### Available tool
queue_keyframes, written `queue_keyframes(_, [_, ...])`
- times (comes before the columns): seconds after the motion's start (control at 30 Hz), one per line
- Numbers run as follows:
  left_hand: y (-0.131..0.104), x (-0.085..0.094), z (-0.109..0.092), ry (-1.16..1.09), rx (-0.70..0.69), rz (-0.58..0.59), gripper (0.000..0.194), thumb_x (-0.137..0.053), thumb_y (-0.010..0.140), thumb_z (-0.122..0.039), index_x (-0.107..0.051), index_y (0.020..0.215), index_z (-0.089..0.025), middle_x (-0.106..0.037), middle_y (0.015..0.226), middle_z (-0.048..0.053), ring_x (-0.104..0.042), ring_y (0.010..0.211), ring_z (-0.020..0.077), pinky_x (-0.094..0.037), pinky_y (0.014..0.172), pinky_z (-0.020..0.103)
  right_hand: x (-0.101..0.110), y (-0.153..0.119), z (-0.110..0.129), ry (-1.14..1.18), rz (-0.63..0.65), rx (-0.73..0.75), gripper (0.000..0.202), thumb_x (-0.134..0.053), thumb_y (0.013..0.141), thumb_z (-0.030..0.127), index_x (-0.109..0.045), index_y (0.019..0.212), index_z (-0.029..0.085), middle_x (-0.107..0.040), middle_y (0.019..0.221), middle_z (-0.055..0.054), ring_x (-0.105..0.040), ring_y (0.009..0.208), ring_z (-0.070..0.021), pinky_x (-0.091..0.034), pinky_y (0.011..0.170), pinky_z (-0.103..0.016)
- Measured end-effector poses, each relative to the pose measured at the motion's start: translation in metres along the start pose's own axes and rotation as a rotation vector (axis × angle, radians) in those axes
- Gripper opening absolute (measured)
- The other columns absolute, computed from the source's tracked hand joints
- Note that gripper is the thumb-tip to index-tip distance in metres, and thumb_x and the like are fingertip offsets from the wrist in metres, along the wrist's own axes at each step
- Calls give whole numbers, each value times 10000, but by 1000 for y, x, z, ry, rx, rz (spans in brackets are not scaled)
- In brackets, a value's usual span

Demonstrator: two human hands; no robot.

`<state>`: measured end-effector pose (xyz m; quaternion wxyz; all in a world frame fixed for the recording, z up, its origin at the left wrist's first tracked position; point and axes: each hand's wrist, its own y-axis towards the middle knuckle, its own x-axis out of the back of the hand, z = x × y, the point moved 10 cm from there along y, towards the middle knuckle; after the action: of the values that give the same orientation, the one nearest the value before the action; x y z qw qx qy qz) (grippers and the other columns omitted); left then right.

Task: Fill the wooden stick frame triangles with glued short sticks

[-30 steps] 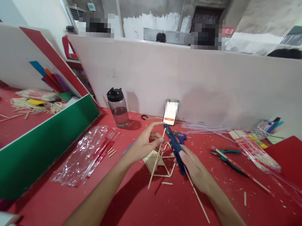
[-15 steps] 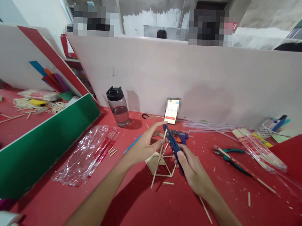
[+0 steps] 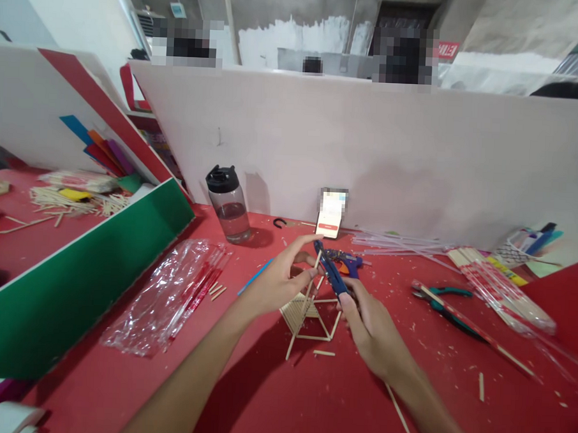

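My left hand [image 3: 279, 277] pinches a thin wooden stick [image 3: 301, 322], which slants down in front of a small stick frame [image 3: 330, 330]. This frame stands on the red table, with one side filled by sticks laid side by side. My right hand [image 3: 373, 325] is closed around a long dark blue hand tool [image 3: 332, 269], whose exact kind I cannot make out. The tool's far end is by the upper end of the stick, close to my left fingertips. A short stick piece [image 3: 324, 353] lies just in front of the frame.
Behind my hands are a purple glue gun [image 3: 351, 262], a propped phone [image 3: 329, 221] and a water bottle [image 3: 229, 204]. Green-handled pliers [image 3: 450, 306] and bagged sticks [image 3: 501, 286] lie right. Left are a clear plastic bag [image 3: 146, 299] and a green divider [image 3: 85, 278].
The tool's lower end, which showed below my right hand, is now hidden. My left hand still holds the stick at nearly the same place. The view has shifted slightly.
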<state>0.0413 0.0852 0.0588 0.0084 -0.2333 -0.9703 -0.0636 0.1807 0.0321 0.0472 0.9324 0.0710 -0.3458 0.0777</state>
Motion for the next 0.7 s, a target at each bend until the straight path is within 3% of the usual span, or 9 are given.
queue_keyframes(0.53, [-4,0,-4,81,29,18,453,-556,949,-262,-434,1381,-321,-629,972,31,-666,693,171,-584,663,339,3,0,6,-135,-14,69,357,-319,1050,428,-557,1220,223,-728,1050,-75,-704,892,-236,-478,727,-317])
queue_keyframes(0.7, [-4,2,0,173,-6,-1,456,-541,949,-243,-441,1387,-320,-658,987,33,-643,648,158,-552,628,312,-4,0,-3,-140,20,15,388,-294,1050,471,-590,1081,222,-708,868,-53,-671,773,-229,-436,661,-304])
